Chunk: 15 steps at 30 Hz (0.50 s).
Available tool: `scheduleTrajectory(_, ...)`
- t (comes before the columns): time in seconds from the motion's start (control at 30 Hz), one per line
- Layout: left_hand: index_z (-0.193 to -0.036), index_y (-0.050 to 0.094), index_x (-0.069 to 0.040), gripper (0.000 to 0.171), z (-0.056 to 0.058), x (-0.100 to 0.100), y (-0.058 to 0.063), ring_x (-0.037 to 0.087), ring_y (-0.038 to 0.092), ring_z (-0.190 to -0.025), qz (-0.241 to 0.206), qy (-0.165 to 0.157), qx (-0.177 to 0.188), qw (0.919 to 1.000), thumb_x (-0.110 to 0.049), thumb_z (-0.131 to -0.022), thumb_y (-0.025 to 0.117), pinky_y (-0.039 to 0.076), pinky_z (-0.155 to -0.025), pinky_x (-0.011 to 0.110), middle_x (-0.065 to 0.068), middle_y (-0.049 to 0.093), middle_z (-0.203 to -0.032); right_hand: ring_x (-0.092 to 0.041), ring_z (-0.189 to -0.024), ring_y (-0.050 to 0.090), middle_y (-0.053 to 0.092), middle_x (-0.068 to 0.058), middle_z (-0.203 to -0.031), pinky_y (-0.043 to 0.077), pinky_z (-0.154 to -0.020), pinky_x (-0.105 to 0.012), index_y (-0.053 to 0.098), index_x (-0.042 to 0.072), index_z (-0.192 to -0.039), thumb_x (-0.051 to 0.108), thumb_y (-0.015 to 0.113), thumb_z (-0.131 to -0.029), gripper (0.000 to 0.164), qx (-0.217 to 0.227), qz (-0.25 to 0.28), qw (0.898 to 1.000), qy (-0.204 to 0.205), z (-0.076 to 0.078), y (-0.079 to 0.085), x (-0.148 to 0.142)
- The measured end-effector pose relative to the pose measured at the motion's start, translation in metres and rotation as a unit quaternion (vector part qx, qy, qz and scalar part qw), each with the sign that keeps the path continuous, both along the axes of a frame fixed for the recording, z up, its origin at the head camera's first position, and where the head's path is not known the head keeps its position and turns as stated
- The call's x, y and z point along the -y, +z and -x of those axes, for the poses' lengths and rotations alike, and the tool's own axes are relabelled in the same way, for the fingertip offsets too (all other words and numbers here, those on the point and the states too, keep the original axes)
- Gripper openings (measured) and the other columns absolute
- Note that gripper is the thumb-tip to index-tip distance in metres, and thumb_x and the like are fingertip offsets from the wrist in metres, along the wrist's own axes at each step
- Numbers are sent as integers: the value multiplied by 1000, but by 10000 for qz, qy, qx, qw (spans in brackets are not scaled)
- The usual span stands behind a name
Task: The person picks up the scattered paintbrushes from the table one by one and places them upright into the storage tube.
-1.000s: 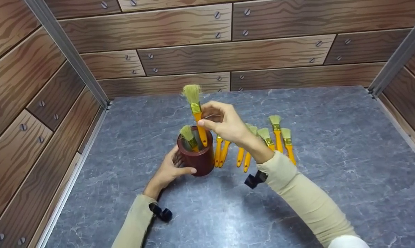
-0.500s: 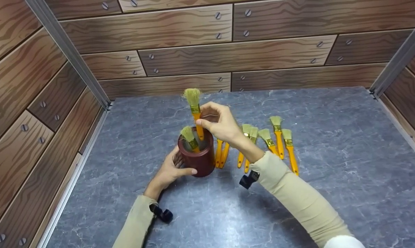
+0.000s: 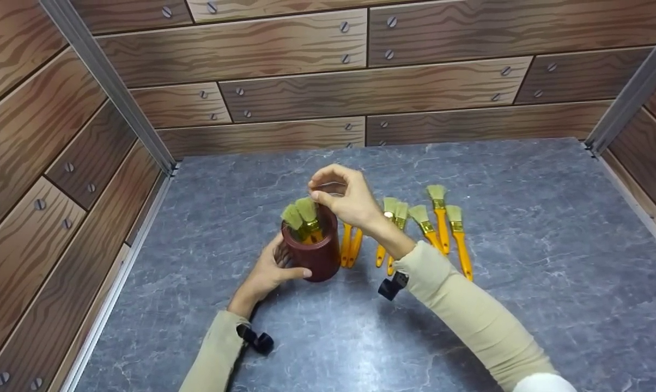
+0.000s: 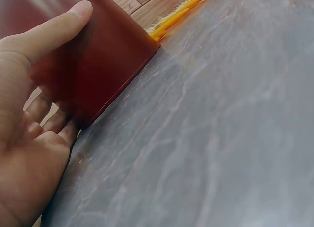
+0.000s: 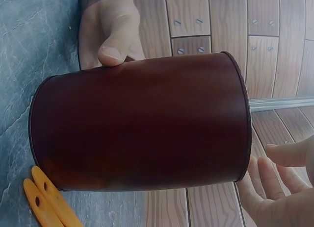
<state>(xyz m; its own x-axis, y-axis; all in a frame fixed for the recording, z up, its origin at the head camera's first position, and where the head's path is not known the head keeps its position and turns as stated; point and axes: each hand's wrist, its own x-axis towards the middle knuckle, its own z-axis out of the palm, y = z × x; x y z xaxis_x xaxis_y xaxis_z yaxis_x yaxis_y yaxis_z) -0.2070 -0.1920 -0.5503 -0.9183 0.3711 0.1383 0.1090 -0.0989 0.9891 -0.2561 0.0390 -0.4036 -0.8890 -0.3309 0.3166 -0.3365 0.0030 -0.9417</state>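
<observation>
My left hand grips a dark red cylindrical cup from its left side, thumb across the near wall. The cup stands on the table, tilted slightly. Inside it are two paintbrushes, bristles up: one at the left, the other beside it. Their orange handles are mostly hidden by the wall. Over the cup's far right rim is my right hand, fingers and thumb loosely bent with nothing between them. In the right wrist view, that hand is beside the cup's mouth.
Right of the cup lie several more paintbrushes with orange handles, among them a pair of handles close by it and a rightmost brush. The grey marbled table is bounded by wood-patterned walls.
The paintbrush my right hand was pinching went down into the cup and was let go. My right hand stays near the rim. The left hand keeps its grip on the cup.
</observation>
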Motion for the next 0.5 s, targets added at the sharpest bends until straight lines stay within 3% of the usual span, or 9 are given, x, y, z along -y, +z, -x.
scheduleTrajectory(0.23, -167, 36, -19, 103, -1, 0, -1, 24, 44, -155, 8, 27, -20, 10000, 0, -82, 92, 36, -129, 35, 8, 49, -164, -34, -112, 73, 75, -20, -116, 61, -102, -37, 71, -5, -116, -4, 74, -97, 20, -262, -237, 9994, -64, -3, 2, -14)
scheduleTrajectory(0.5, -164, 41, -19, 99, -1, 1, -1, 23, 47, -153, 18, 91, -17, 10000, -2, -81, 93, 38, -127, 33, 8, 53, -161, -36, -112, 73, 75, -19, -117, 62, -100, -38, 71, -5, -119, -4, 74, -96, 23, -303, -573, 9975, -294, -7, 2, -51)
